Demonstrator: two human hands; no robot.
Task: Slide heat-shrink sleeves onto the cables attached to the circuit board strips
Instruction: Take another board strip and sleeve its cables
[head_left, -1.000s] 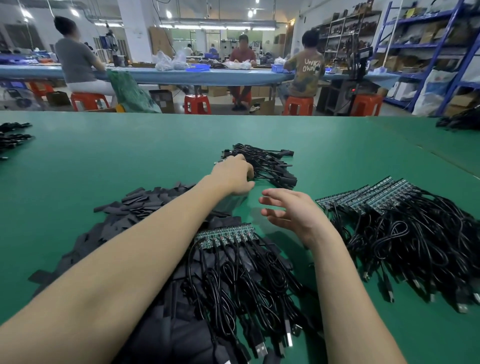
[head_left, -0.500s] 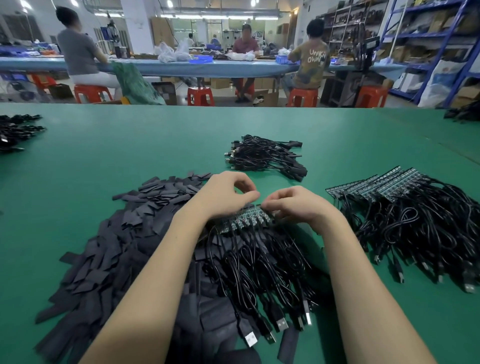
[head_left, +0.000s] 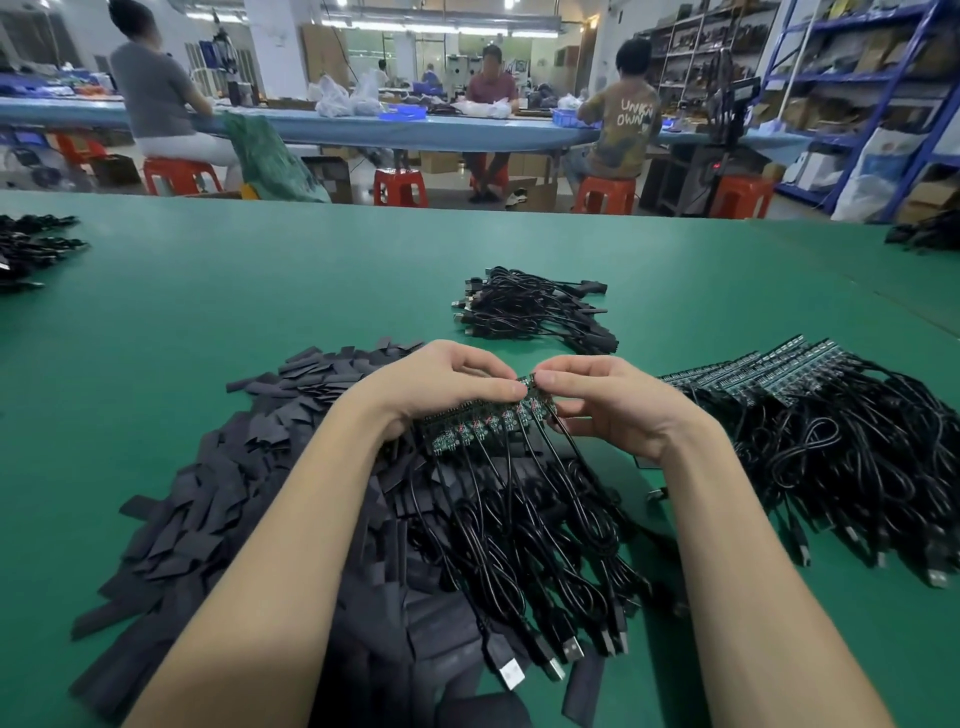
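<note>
Both the left hand (head_left: 441, 384) and right hand (head_left: 613, 405) keep a closed fingertip grip on the narrow green circuit board strip (head_left: 488, 421), raised just above the green surface (head_left: 260, 291). Its dangling black cables (head_left: 519, 519) could tangle, and too much bending might snap the strip.

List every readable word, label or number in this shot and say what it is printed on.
"UNKN OWN": back of the shirt of a person seated at the far bench; the letters run on but cannot be read.
Markings on the circuit board strip: too small to read.
Boxes on the shelves: print too blurred to read.
</note>
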